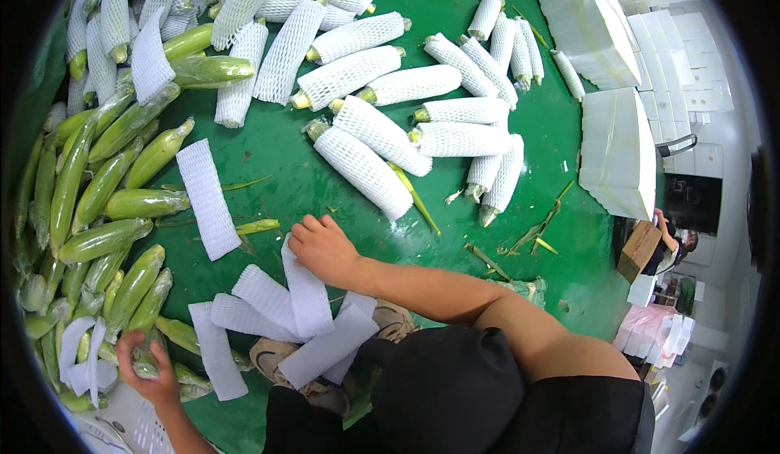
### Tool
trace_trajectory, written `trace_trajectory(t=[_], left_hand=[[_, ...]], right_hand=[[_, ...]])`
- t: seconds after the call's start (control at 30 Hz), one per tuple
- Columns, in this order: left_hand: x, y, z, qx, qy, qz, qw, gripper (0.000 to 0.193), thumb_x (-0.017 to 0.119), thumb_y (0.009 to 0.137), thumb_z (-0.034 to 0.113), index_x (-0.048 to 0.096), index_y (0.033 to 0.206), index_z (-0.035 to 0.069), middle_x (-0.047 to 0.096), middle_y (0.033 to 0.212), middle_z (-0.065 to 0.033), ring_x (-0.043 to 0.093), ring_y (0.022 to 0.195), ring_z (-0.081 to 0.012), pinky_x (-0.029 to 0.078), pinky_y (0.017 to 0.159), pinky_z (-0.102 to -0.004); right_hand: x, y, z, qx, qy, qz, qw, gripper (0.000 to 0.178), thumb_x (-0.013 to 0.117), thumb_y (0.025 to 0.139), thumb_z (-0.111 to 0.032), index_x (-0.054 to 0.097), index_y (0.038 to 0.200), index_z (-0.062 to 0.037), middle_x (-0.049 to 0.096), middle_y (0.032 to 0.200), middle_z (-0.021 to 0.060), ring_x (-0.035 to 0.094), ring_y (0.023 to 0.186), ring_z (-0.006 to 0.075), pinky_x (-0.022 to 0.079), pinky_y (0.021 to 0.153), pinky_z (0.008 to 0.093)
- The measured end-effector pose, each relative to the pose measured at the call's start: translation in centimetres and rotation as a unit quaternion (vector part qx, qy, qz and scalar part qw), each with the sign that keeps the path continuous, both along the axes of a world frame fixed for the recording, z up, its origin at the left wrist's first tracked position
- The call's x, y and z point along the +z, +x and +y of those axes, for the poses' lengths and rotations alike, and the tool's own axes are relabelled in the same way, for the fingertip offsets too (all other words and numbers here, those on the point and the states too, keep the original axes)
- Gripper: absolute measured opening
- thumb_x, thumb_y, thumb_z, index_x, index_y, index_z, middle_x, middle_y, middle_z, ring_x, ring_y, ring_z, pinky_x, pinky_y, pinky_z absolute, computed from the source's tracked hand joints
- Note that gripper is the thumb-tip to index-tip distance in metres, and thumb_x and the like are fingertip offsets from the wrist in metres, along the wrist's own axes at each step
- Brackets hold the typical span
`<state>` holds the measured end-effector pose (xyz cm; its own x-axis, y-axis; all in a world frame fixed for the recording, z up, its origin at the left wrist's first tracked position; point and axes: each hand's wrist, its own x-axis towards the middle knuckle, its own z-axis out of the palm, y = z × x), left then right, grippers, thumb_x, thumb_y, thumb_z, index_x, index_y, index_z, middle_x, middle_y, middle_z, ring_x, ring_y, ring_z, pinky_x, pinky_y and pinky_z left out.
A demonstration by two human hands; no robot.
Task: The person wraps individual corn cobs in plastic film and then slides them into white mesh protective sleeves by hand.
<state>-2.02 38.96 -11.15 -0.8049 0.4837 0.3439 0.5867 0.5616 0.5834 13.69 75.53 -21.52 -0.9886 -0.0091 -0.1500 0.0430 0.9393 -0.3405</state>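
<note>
My left hand is at the lower left, its thumb and fingers curled round a green ear of corn in its husk, partly hidden by the hand. Near the middle, my right hand has its fingers closed on the upper end of a flat white foam net sleeve. More flat foam sleeves lie around it, overlapping by my shoes. Along the left is a pile of husked-on corn ears, many in clear film.
Sleeved corn ears lie across the green floor, heaped at the upper left. Single sleeves rest on the pile and beside it. Loose husk leaves are scattered rightward. White foam boxes line the right; another person holds a cardboard box.
</note>
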Motion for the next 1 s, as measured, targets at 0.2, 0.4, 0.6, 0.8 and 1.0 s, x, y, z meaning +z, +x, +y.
trace_trajectory(t=[0.2,0.4,0.6,0.8,1.0], left_hand=[[-0.7,2.0,15.5,-0.092,0.255,0.010,0.963,0.047,0.064,0.080,-0.009,0.044,0.122,0.003,0.064,0.105,-0.0179,0.053,0.115,-0.0324,0.051,0.099,-0.0505],[-1.2,2.8,18.1,-0.120,0.149,-0.098,0.977,0.024,0.068,0.086,0.005,0.061,0.108,0.007,0.053,0.125,-0.0174,0.054,0.113,-0.0311,0.045,0.098,-0.0406],[-0.3,7.5,20.0,-0.082,0.301,-0.450,0.837,0.033,0.060,0.093,0.008,0.059,0.125,0.002,0.040,0.143,-0.0160,0.037,0.136,-0.0294,0.030,0.113,-0.0389],[0.2,7.8,21.8,-0.130,0.367,-0.441,0.809,0.050,0.053,0.102,0.020,0.041,0.145,-0.003,0.025,0.159,-0.0103,0.031,0.142,-0.0213,0.026,0.116,-0.0364],[0.2,6.5,22.6,-0.073,0.536,-0.576,0.614,0.056,0.052,0.101,0.018,0.033,0.147,-0.007,0.034,0.156,-0.0130,0.038,0.139,-0.0242,0.028,0.117,-0.0401]], right_hand=[[1.6,-0.7,2.3,-0.129,-0.276,0.118,0.945,0.015,0.064,0.074,-0.011,0.059,0.087,-0.0039,0.060,0.086,0.0165,0.058,0.084,0.0405,0.048,0.074,0.0492],[6.9,-1.1,7.1,-0.262,-0.957,-0.006,0.120,0.021,0.069,0.084,-0.009,0.059,0.103,-0.0082,0.064,0.089,0.0076,0.063,0.079,0.0164,0.056,0.073,0.0317],[12.5,-4.3,-0.5,-0.150,-0.878,-0.030,0.453,0.042,0.062,0.096,-0.009,0.049,0.136,-0.0095,0.061,0.128,0.0158,0.062,0.110,0.0225,0.052,0.093,0.0367],[9.1,-2.9,-1.0,-0.300,-0.847,0.026,0.439,0.036,0.052,0.103,-0.028,0.053,0.130,-0.0051,0.060,0.129,0.0115,0.061,0.118,0.0226,0.051,0.101,0.0397],[6.8,-3.3,-1.1,-0.401,-0.813,0.017,0.421,0.028,0.053,0.101,-0.023,0.056,0.120,-0.0027,0.064,0.116,0.0119,0.064,0.106,0.0229,0.053,0.095,0.0384]])
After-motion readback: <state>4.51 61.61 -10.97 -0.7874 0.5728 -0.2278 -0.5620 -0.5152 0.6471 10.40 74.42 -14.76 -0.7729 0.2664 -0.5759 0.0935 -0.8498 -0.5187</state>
